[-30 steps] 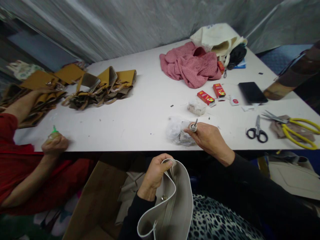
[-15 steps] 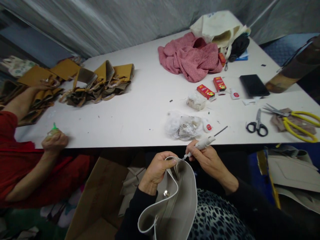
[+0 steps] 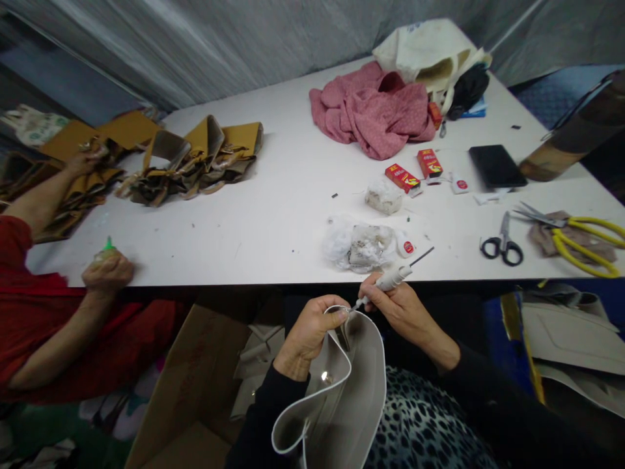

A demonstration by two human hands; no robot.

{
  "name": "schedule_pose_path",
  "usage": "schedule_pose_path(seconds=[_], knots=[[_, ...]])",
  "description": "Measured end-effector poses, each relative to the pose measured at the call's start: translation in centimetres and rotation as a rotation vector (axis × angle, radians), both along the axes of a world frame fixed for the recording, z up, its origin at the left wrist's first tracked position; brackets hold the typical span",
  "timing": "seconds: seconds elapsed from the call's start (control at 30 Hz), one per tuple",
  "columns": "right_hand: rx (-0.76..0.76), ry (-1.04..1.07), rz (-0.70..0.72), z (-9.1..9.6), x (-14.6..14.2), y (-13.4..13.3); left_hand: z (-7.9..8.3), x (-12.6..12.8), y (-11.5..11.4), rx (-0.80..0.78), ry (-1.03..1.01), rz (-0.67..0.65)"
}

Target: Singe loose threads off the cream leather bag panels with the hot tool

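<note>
My left hand (image 3: 308,332) pinches the upper rim of a pale grey-beige bag (image 3: 361,384) between thumb and fingers. The bag hangs open over my lap, one wall folded in a wave, with a shiny metal snap on it. In my right hand (image 3: 398,305) is a white pen-like tool (image 3: 393,278) with a thin dark metal rod sticking out of its far end. Its narrow near tip meets the bag's rim right beside my left thumb. Whether the tip pierces or only touches the rim I cannot tell.
On the white table (image 3: 273,215) lie plastic-wrapped lumps (image 3: 364,246), red boxes (image 3: 403,178), black scissors (image 3: 502,244) and yellow-handled shears (image 3: 586,241). At left, a co-worker in red (image 3: 29,312) handles brown bags (image 3: 190,159) and grips a green-tipped bottle. A cardboard box (image 3: 190,384) stands below.
My right hand and the tool have shifted slightly left and down, towards my left thumb. The bag stays nearly in place. The co-worker's far hand has moved a little among the brown bags.
</note>
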State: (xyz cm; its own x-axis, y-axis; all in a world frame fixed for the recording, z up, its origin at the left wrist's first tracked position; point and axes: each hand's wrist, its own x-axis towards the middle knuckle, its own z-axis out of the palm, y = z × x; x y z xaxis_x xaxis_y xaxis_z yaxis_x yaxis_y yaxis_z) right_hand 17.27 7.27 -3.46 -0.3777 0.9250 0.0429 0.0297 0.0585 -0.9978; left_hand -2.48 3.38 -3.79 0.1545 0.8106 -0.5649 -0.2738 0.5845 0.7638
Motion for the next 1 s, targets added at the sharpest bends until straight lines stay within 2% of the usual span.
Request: schedule_pose_path(seconds=[0.1, 0.2, 0.27, 0.37, 0.43, 0.5, 0.63, 0.83, 1.0], knots=[[0.021, -0.007, 0.009, -0.3, 0.2, -0.3, -0.5, 0.2, -0.2, -0.020, -0.045, 0.054], [0.133, -0.076, 0.073, 0.2, 1.0, -0.6, -0.9, 0.3, -0.2, -0.045, -0.084, 0.077], [0.292, -0.184, 0.183, 0.9, 1.7, -0.7, -1.1, 0.3, -0.2, -0.056, -0.090, 0.083], [0.622, -0.426, 0.347, 2.1, 2.3, -0.8, -1.2, 0.3, -0.1, -0.057, -0.102, 0.091], [0.802, -0.571, 0.398, 2.7, 2.5, -1.0, -1.1, 0.4, -0.2, -0.055, -0.120, 0.089], [0.911, -0.649, 0.438, 3.0, 2.6, -1.2, -1.1, 0.5, -0.3, -0.056, -0.145, 0.087], [1.013, -0.651, 0.484, 3.0, 2.8, -1.8, -1.3, 0.7, -0.7, -0.070, -0.182, 0.091], [1.082, -0.668, 0.532, 3.2, 3.3, -2.4, -1.5, 1.3, -1.0, -0.067, -0.178, 0.097], [1.073, -0.598, 0.421, 2.8, 3.6, -2.5, -0.9, 1.4, -1.3, -0.020, -0.148, 0.099]])
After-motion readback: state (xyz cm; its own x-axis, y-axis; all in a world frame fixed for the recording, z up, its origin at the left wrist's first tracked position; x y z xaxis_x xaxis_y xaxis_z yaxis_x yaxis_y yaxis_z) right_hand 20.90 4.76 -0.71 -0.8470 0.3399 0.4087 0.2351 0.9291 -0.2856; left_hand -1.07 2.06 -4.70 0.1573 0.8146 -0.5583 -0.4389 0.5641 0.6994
